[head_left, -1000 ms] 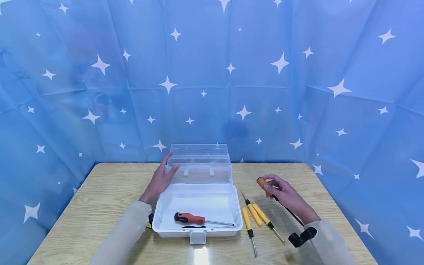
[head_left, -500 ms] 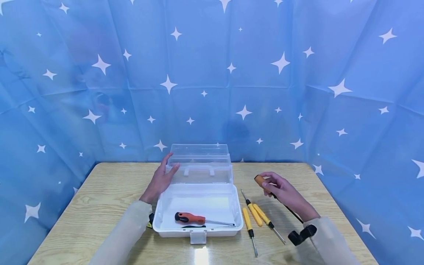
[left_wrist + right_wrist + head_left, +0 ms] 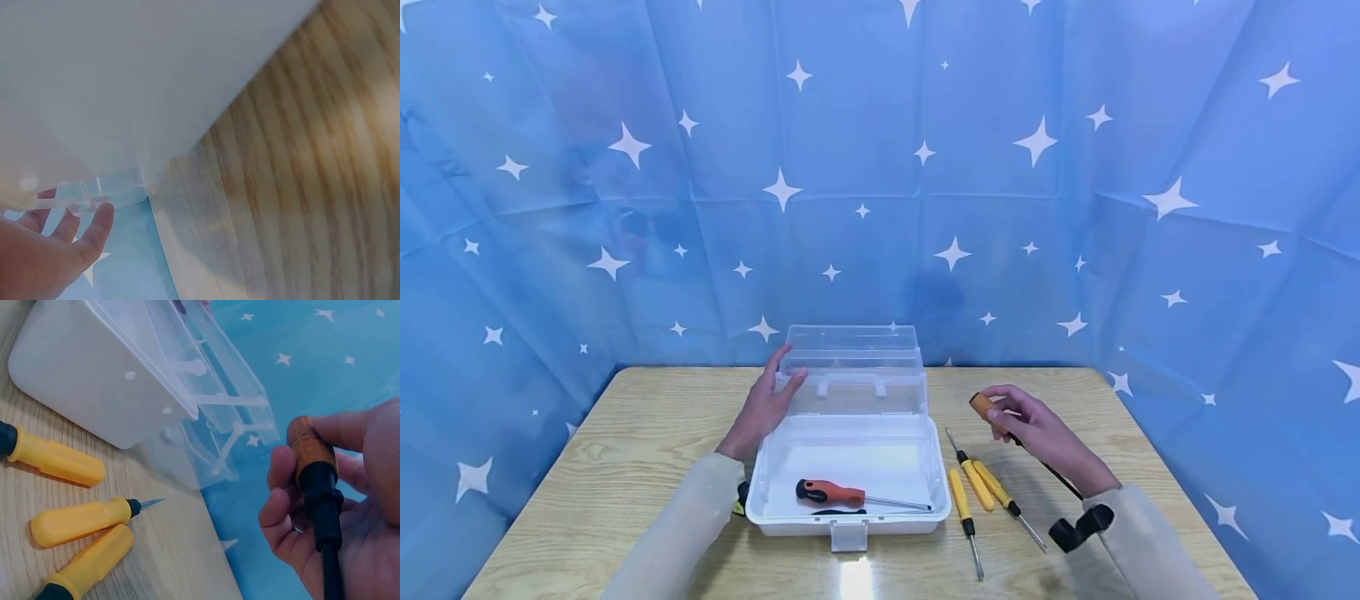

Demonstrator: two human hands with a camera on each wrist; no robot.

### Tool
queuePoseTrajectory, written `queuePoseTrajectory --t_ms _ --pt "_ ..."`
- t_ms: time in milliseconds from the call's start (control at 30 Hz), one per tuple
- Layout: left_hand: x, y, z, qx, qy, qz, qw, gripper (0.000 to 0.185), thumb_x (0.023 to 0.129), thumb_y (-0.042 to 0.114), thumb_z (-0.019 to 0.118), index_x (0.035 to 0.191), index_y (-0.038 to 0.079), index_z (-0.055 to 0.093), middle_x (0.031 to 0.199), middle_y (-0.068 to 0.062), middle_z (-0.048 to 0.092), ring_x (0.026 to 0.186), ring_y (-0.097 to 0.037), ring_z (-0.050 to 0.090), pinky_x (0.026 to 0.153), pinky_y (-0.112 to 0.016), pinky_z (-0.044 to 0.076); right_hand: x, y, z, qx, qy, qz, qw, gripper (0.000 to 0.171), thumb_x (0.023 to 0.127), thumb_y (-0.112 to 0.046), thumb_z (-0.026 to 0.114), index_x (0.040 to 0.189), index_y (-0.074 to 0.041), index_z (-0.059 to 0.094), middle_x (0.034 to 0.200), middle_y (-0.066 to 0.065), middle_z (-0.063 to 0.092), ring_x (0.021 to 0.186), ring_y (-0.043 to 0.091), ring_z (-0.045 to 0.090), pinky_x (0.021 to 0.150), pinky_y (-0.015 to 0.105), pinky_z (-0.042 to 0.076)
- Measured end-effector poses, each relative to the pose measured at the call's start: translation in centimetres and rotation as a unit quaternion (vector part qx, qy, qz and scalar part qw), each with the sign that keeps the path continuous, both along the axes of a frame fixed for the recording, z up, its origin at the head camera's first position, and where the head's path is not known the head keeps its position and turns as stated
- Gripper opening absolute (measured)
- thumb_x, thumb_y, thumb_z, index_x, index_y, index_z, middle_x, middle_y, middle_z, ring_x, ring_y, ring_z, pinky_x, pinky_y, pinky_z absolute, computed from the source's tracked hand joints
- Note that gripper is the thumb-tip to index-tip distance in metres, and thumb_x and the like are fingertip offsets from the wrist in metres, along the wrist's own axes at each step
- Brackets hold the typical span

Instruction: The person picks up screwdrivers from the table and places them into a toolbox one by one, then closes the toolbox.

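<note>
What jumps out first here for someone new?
The open clear toolbox mid-table, with a red screwdriver lying inside. The left hand rests on its raised lid; the right hand grips an orange-handled screwdriver above the table. Three yellow screwdrivers lie on the table right of the box.
</note>
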State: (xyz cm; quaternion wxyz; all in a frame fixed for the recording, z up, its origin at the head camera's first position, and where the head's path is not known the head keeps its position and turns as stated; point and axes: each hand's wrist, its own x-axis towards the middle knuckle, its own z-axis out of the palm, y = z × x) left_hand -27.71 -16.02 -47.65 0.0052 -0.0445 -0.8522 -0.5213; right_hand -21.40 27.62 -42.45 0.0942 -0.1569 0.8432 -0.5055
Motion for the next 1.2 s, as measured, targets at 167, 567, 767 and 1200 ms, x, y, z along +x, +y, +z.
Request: queuePoseTrajectory --t_ms 167,567,767,1200 --pt "-0.1 0.0 0.0 -0.002 -0.001 0.001 1.0 0.077 0.095 0.067 0.046 0.158 0.039 0.011 0.166 -0.009 0.014 0.149 -0.042 0.02 0.109 -0.07 0.026 0.0 -0.2 0.1 0.004 0.006 0.007 1.0 0.035 0.104 -0.027 0.053 0.136 -0.012 0.05 0.103 0.015 0.059 0.08 0.021 0.061 0.063 0.03 0.052" --pt "-0.2 0.0 -0.2 -0.004 -0.001 0.004 1.0 0.072 0.098 0.06 0.047 0.158 0.039 0.012 0.166 -0.009 0.014 0.149 -0.042 0.02 0.109 -0.07 0.026 0.0 -0.7 0.4 -0.003 -0.003 0.018 1.0 0.036 0.104 -0.029 0.052 0.136 -0.014 0.05 0.101 0.014 0.059 0.079 0.021 0.06 0.063 0.03 0.051" --pt "-0.2 -0.1 -0.2 -0.002 -0.003 0.001 1.0 0.075 0.096 0.065 0.046 0.158 0.04 0.012 0.166 -0.008 0.013 0.15 -0.041 0.018 0.11 -0.07 0.025 0.2 -1.5 1.0 -0.002 -0.022 0.014 1.0 0.039 0.104 -0.031 0.053 0.138 -0.012 0.049 0.101 0.014 0.059 0.083 0.023 0.06 0.067 0.032 0.051" --pt "-0.1 0.1 -0.2 -0.006 -0.005 0.01 0.9999 0.074 0.097 0.063 0.047 0.158 0.04 0.012 0.166 -0.008 0.014 0.149 -0.041 0.019 0.11 -0.07 0.025 0.3 -2.9 2.1 0.001 -0.008 0.049 0.999 0.037 0.104 -0.031 0.052 0.137 -0.014 0.049 0.101 0.013 0.06 0.083 0.024 0.061 0.068 0.032 0.051"
